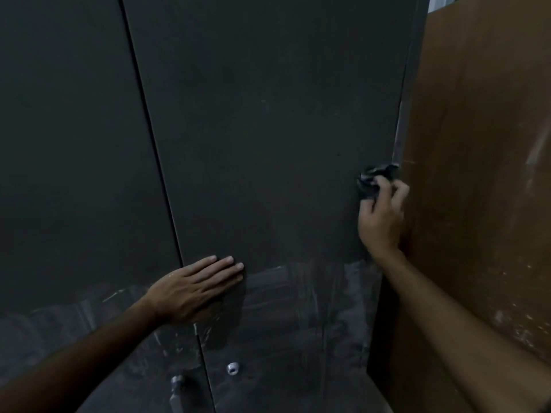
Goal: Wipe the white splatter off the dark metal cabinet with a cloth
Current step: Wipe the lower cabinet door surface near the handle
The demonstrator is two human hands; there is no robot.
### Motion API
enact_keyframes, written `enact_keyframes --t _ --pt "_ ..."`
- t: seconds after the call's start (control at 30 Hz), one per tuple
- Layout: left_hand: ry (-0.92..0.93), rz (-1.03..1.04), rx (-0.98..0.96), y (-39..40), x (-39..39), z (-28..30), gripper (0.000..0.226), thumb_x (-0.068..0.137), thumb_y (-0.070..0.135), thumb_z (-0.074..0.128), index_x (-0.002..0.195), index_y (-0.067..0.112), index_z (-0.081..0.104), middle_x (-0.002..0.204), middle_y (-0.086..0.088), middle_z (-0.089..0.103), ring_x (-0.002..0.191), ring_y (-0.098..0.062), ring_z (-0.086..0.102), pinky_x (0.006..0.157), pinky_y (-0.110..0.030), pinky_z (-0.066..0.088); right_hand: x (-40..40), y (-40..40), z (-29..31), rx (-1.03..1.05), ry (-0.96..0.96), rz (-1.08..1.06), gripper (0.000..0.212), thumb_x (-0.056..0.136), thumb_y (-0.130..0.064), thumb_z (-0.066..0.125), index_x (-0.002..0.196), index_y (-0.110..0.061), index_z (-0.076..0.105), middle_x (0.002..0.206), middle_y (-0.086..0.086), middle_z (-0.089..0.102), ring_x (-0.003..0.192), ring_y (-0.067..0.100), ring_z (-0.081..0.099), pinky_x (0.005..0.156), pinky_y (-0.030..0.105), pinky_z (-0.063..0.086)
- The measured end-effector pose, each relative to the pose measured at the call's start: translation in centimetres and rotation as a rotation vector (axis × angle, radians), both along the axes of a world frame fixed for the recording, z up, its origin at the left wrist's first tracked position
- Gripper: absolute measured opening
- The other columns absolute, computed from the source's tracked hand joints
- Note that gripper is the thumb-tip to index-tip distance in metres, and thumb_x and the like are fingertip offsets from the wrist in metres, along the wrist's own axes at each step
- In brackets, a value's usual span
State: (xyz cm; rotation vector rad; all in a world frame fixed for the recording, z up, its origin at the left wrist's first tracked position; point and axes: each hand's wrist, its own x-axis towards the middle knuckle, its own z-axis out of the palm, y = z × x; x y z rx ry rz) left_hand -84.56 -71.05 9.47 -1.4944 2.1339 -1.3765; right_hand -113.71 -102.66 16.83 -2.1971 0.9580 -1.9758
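Dark metal cabinet (268, 129) doors carry no writing I can read, and white splatter (298, 308) hazes their lower part, around the small round lock (233, 368) and a handle (176, 386) that is cut off at the bottom. Left hand (193, 289) lies flat on the door by the centre seam, fingers (220, 268) straight and pressed together. Right hand (383, 213) pinches a crumpled dark cloth (369, 181) against the cabinet's right edge, tight beside a brown board (477, 174); its folds are hard to make out.

You face the cabinet (268, 129), a dark metal one with two doors and a seam between them. On its lower part lies the white splatter (298, 308) in smears. Your left hand (193, 289) rests flat on it; a lock (233, 368) sits below.
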Motion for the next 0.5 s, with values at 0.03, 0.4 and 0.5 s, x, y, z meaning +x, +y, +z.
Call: enact_keyframes --t 0.03,0.4,0.5 --pt "0.001 -0.002 -0.001 0.0 -0.1 0.0 0.064 0.106 0.042 0.039 0.161 0.011 0.037 0.171 -0.009 0.028 0.156 -0.027 0.03 0.128 -0.044 0.018 1.5 1.0 1.5 -0.006 -0.074 -0.001 0.041 0.097 -0.011 0.058 0.137 -0.014 0.051 0.133 0.024 0.045 0.104 0.034 0.055 0.078 0.027 0.041" --pt "-0.022 0.009 -0.01 0.1 -0.3 0.2 0.066 0.104 0.046 0.042 0.16 0.012 0.04 0.169 -0.009 0.032 0.154 -0.027 0.033 0.125 -0.044 0.024 2.3 0.9 5.4 -0.415 0.188 0.089 0.041 0.09 -0.024 0.062 0.131 -0.023 0.057 0.122 0.02 0.054 0.102 0.037 0.058 0.084 0.047 0.049" --pt "-0.032 0.021 -0.003 0.1 0.0 0.1 0.068 0.104 0.047 0.044 0.161 0.012 0.037 0.171 -0.009 0.027 0.157 -0.027 0.028 0.127 -0.044 0.021 5.7 2.8 13.0 -0.212 -0.171 0.086 0.038 0.099 -0.022 0.055 0.136 -0.014 0.062 0.122 0.02 0.051 0.104 0.03 0.056 0.087 0.031 0.047"
